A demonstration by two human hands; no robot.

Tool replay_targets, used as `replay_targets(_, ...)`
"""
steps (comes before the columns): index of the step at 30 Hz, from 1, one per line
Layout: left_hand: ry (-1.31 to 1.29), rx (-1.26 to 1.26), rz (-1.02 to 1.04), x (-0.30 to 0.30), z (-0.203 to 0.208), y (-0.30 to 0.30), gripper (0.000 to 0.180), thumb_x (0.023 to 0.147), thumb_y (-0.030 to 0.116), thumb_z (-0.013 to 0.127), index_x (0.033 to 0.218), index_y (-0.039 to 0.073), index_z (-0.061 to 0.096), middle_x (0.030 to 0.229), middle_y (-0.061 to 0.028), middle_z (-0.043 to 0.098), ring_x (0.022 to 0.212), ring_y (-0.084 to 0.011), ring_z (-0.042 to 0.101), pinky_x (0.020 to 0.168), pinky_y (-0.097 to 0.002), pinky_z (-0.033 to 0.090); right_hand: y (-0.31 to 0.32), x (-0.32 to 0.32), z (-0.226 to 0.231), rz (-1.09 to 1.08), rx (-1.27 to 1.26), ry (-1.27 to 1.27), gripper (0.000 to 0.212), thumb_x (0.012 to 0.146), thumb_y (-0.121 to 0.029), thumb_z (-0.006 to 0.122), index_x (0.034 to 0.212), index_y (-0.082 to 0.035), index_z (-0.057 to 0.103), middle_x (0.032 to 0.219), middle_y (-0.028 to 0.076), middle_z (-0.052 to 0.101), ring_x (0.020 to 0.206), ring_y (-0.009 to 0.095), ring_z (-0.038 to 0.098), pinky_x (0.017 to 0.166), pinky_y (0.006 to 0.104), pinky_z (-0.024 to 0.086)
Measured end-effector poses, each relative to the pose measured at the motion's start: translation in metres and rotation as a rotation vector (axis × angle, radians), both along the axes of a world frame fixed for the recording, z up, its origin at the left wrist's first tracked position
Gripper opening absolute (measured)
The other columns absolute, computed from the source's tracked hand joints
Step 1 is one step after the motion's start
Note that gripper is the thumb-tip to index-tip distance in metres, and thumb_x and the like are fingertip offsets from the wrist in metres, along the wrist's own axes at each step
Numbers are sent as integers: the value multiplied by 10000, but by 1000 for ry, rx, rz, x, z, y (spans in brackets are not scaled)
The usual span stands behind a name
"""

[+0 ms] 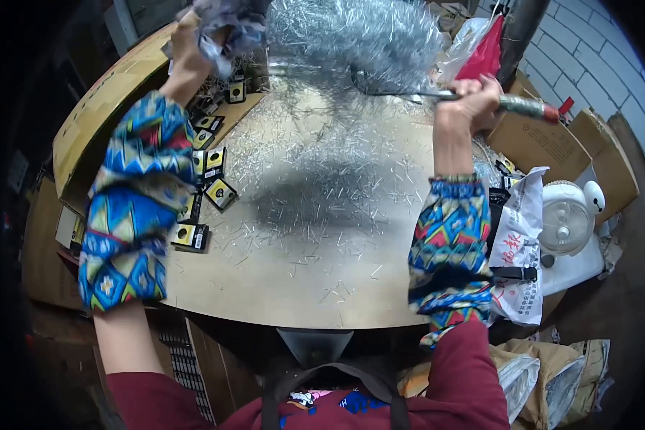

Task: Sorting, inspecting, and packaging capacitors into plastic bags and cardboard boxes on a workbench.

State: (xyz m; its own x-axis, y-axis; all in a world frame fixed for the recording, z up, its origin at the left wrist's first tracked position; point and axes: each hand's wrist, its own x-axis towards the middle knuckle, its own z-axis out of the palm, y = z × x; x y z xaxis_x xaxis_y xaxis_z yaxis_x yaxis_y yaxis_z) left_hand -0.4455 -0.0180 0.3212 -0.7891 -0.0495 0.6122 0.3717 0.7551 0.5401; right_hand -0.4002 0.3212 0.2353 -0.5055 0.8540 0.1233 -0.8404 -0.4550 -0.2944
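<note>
Above the far part of the table (265,283), my left hand (186,61) is closed on a crumpled grey-and-white cloth (233,25), blurred by motion. My right hand (469,104) grips a tool handle (527,107), green with a red end; a dark curved metal rod runs from it leftward. Between my hands hangs a large bristling mass of thin silvery metal pins (358,36), with the rod against its lower side. What holds the mass together is hidden. Loose pins (322,193) lie scattered over the tabletop, under its shadow.
Small black-and-yellow boxes (221,193) stand along the table's left side, beside a tall curved cardboard wall (97,122). On the right are a white printed bag (519,251), a small white fan (567,222) and open cardboard (545,147). Sacks (552,373) lie lower right.
</note>
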Motion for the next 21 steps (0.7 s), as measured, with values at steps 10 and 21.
replay_targets(10,469,-69,-40,-12,18,-29,405,837,285,665,1116,-6,630,977,-206,662,956,-288,643,817,-370,525,-33,11,81,22,338,98,106,809,48,535,738,-23,501,511,1,407,383,106,404,360,286,365)
replay_targets(21,941,-61,-197,-62,0,-12,327,845,217,642,1074,-16,625,943,-223,652,919,-342,635,802,-389,518,-71,20,105,-187,589,94,39,828,-50,562,793,-42,549,518,-13,434,351,85,376,341,254,310)
